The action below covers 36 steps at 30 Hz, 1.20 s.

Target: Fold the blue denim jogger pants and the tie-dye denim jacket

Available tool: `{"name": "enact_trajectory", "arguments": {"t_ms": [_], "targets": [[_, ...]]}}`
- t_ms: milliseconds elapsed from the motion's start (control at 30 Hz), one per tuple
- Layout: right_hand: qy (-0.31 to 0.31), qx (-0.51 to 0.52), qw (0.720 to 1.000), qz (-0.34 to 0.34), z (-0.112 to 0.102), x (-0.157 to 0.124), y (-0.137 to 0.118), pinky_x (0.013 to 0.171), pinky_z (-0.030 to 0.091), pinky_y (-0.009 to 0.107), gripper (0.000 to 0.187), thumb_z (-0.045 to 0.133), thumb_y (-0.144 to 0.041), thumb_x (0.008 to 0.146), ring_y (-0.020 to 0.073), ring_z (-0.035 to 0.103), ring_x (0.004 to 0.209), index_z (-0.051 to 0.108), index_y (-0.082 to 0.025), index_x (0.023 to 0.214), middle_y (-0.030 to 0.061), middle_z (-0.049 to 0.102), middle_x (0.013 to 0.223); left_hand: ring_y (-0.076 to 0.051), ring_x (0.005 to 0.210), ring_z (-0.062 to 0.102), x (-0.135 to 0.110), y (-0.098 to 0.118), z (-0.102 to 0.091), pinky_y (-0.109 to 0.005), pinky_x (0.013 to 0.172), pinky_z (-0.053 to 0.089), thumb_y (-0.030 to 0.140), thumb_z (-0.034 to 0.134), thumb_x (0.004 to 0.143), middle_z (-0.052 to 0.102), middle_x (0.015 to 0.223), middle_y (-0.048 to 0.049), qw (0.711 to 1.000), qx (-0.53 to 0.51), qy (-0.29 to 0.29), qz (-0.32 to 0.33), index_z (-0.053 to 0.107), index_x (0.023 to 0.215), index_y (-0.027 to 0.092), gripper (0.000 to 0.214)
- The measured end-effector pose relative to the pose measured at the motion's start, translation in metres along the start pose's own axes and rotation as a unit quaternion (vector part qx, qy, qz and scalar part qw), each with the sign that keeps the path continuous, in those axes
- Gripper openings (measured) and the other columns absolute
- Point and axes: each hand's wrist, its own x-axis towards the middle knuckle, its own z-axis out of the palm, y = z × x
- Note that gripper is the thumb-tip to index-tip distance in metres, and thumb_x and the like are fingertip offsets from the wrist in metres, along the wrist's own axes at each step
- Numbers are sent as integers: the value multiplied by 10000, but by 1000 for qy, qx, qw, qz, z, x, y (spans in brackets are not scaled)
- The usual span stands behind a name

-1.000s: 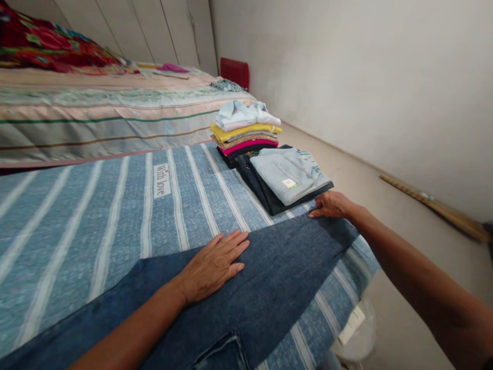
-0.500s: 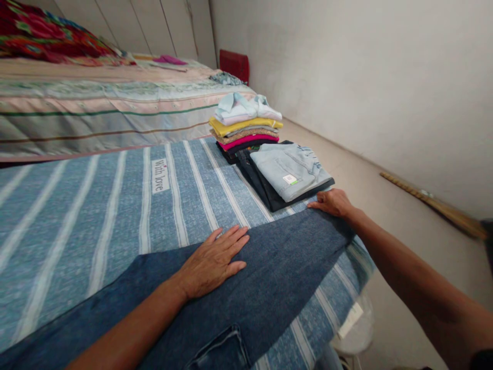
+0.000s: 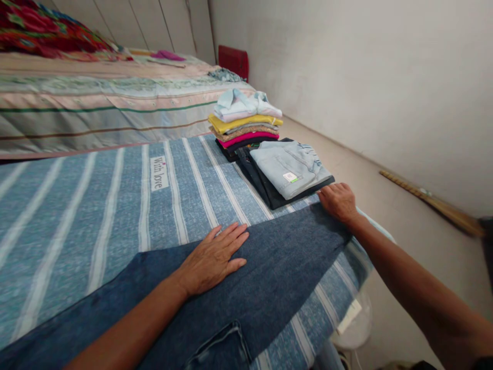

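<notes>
Shifted slightly toward the bed's edge, the person's right hand (image 3: 339, 201) sits knuckles-up at the hem of the dark blue jeans (image 3: 285, 257), which lie spread across the striped bedsheet (image 3: 115, 205); whether it grips cannot be told. Meanwhile the left hand (image 3: 211, 259) stays flat and released on the leg. Folded light denim (image 3: 290, 167) and a stack of folded clothes (image 3: 244, 123) lie just beyond.

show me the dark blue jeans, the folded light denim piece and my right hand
dark blue jeans (image 3: 281, 267), head view, leg panel
folded light denim piece (image 3: 292, 165), head view, top face
right hand (image 3: 339, 201), head view, back of hand
</notes>
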Motion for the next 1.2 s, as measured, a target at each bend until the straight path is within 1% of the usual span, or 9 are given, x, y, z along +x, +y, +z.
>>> {"name": "enact_trajectory", "arguments": {"t_ms": [167,267,333,467,600,700,867,1000,1200], "targets": [[-2,52,996,-70,-1,-40,-29,957,324,356,540,292,-566,919,266,500,1111,582,-166,1138,140,580,1197,-228,1395,214,1,1,1,-426,1125,102,525,334,927,277,1509,-52,1000,3,-11,-1,325,1422,233,575],[-39,68,994,-72,14,-57,-36,1033,286,431,744,269,-666,875,326,346,1295,433,-106,1338,184,411,1398,-224,1399,200,2,1,2,-416,1126,87,556,307,923,255,1518,-44,1000,4,-20,-1,320,1424,236,594],[-63,74,993,-63,23,-61,-34,1055,270,457,787,234,-661,883,340,263,1349,346,-79,1400,197,329,1452,-220,1406,175,3,2,3,-413,1126,77,568,288,923,235,1525,-38,1000,7,-30,-2,312,1427,236,604],[-74,85,991,-65,34,-61,-26,1062,284,465,786,227,-651,888,340,223,1371,318,-78,1418,201,286,1475,-216,1415,134,2,3,2,-415,1125,60,557,261,932,200,1536,-30,999,9,-39,-5,292,1433,237,595],[-48,88,993,-60,30,-65,-27,1050,306,485,754,243,-634,892,338,256,1360,359,-81,1391,205,324,1456,-214,1416,126,1,7,1,-418,1123,66,561,256,930,200,1537,-33,999,-1,-43,-7,279,1436,237,601],[-3,95,993,-71,16,-75,-47,1061,282,497,743,250,-609,901,341,262,1357,372,-49,1374,234,322,1447,-217,1418,119,2,10,0,-436,1123,77,566,271,924,200,1538,-33,999,-19,-49,-8,277,1434,230,610],[44,148,969,-191,-7,-94,-102,1077,264,487,704,279,-569,911,299,194,1390,334,-61,1396,213,299,1468,-223,1417,122,1,14,0,-471,1122,92,570,292,917,191,1540,-35,997,-49,-53,-14,279,1431,227,619],[43,147,965,-211,5,-100,-123,1051,295,515,726,275,-603,898,315,244,1370,349,-74,1389,214,344,1445,-226,1419,116,-1,17,3,-491,1117,119,574,301,911,193,1540,-57,997,-57,-40,-11,298,1424,219,624],[74,129,962,-227,26,-101,-117,1018,339,522,746,200,-617,902,337,316,1334,381,-57,1360,226,379,1418,-237,1419,122,-2,22,3,-499,1116,141,550,338,910,210,1533,-80,997,-72,-35,-21,321,1413,195,617]]}}
